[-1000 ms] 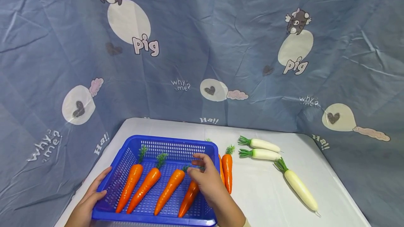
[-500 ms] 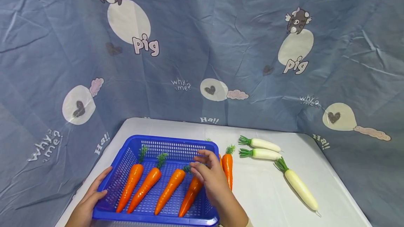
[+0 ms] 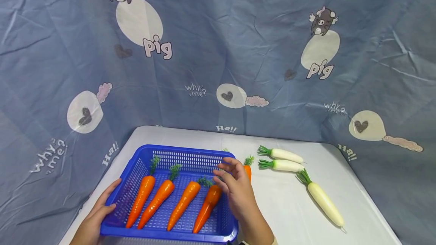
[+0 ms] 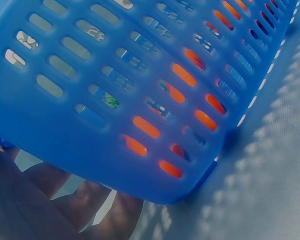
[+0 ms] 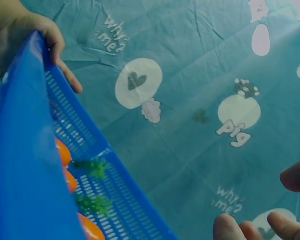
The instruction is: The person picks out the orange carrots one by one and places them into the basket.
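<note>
My left hand (image 3: 93, 216) grips the left rim of a blue plastic basket (image 3: 192, 150); the right wrist view also shows its fingers bent over that rim. Several orange carrots lie side by side inside, tips toward me: far left (image 3: 141, 199), second (image 3: 156, 203), third (image 3: 184, 205), rightmost (image 3: 207, 208). Over the basket's right wall is my right hand (image 3: 238, 188), fingers loosely bent, thumb and fingertips apart, nothing between them. It partly covers the rightmost carrot's leafy top. Another carrot (image 3: 248, 171) lies outside the basket, mostly hidden behind this hand.
Two small white radishes, the upper (image 3: 286, 155) and the lower (image 3: 286, 165), lie at the back right of the white table (image 3: 282, 207). A larger white radish (image 3: 325, 205) lies nearer, slanting right. A blue-grey printed cloth (image 3: 204, 63) hangs behind the table.
My right hand has drawn away from the rightmost carrot, moving right toward the basket's right rim. The orange top of that carrot has come into view. My left hand keeps its place.
</note>
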